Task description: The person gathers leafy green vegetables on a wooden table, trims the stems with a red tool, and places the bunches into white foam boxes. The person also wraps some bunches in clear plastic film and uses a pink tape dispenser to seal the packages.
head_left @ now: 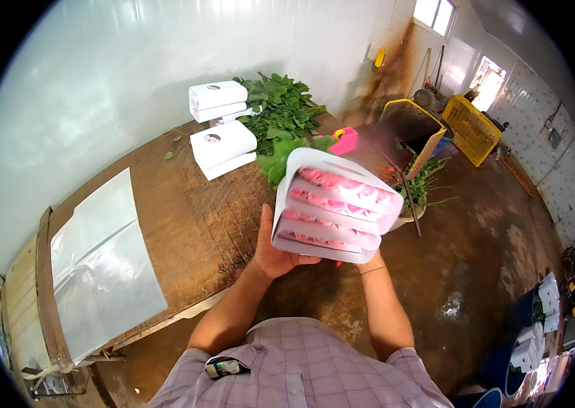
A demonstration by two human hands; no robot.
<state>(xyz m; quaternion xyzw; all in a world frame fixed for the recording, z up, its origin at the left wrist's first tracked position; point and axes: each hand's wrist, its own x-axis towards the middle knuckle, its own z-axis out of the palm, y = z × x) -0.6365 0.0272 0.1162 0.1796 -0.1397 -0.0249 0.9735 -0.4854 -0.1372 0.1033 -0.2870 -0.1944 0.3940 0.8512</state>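
A bundle of pink roses (339, 216) in white wrapping is held up in front of me, its blooms layered in rows between white sheets and facing me. My left hand (275, 250) grips its lower left side, thumb up along the wrap and fingers underneath. Beneath the lower right corner, my right hand (371, 262) supports it, its fingers mostly hidden. A small red thing (338, 264) shows below the bundle, too small to name. Green leaves (274, 166) stick out at its far left.
On the brown wooden table (192, 228) lie wrapped bundles (223, 146) with leafy stems (280, 112), a pink tape dispenser (346, 141) and clear plastic sheets (100, 255). Yellow crates (472, 129) stand beyond on the wet floor. Blue buckets (498, 360) stand at lower right.
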